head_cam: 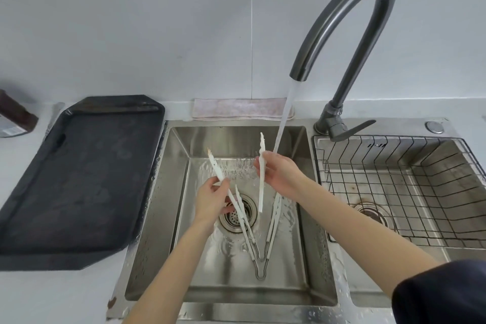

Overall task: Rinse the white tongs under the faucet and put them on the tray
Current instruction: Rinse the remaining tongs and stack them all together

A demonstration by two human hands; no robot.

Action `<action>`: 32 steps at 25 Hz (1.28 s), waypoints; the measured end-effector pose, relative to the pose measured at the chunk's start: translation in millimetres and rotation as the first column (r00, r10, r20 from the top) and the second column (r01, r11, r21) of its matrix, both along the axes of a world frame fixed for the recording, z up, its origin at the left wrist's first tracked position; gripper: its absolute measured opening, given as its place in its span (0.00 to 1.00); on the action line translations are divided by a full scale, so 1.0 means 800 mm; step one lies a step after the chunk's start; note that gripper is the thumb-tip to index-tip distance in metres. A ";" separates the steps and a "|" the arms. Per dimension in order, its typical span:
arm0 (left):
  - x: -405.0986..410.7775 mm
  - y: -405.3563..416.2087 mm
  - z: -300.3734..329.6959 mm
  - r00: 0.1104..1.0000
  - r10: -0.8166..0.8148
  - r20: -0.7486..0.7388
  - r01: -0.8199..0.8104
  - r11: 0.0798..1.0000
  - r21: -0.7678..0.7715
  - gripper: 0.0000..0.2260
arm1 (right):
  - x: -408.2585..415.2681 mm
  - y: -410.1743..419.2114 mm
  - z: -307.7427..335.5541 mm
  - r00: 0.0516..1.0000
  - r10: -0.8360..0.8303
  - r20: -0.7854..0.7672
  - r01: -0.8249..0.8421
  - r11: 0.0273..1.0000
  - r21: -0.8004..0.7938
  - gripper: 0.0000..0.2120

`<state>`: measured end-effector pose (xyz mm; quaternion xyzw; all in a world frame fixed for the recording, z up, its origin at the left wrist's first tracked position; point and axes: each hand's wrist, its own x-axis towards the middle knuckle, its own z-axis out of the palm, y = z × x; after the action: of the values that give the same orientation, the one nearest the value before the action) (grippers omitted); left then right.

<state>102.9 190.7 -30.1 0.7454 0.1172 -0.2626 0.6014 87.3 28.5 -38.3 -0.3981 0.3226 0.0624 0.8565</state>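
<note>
The white tongs [261, 192] hang over the left sink basin [299, 218], spread in a V with the metal hinge low toward the front. My left hand [213, 200] grips a white serrated arm on the left side. My right hand [278, 173] grips the white arm on the right, its tip pointing up. More thin arms show between my hands, and I cannot tell whether this is one pair or two. Water runs from the dark curved faucet [342, 21] and lands at my right hand. The dark tray [79, 179] lies on the counter left of the sink.
A black wire basket [394, 192] fills the right basin. A folded pinkish cloth [236, 109] lies behind the sink. A brown bottle [13, 116] stands at the far left. The drain strainer [234, 216] sits under my left hand. Water droplets cover the sink rim.
</note>
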 end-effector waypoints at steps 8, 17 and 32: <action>-0.014 -0.002 0.005 0.996 -0.076 -0.050 0.075 0.997 -0.022 0.10 | 0.004 0.003 0.016 0.996 -0.082 -0.038 0.086 0.987 0.132 0.15; -0.007 0.009 -0.001 0.996 -0.083 0.045 0.083 0.996 -0.016 0.07 | 0.004 -0.006 0.024 0.992 -0.129 -0.001 0.128 0.986 0.110 0.11; -0.002 0.019 0.002 0.963 -0.081 0.256 0.099 0.993 -0.058 0.10 | 0.013 0.005 0.036 0.989 -0.126 0.077 0.144 0.937 -0.317 0.09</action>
<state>101.6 205.6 -28.1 0.7558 -0.0038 -0.1961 0.6248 97.9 32.7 -9.7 -0.5111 0.3312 -0.0609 0.7908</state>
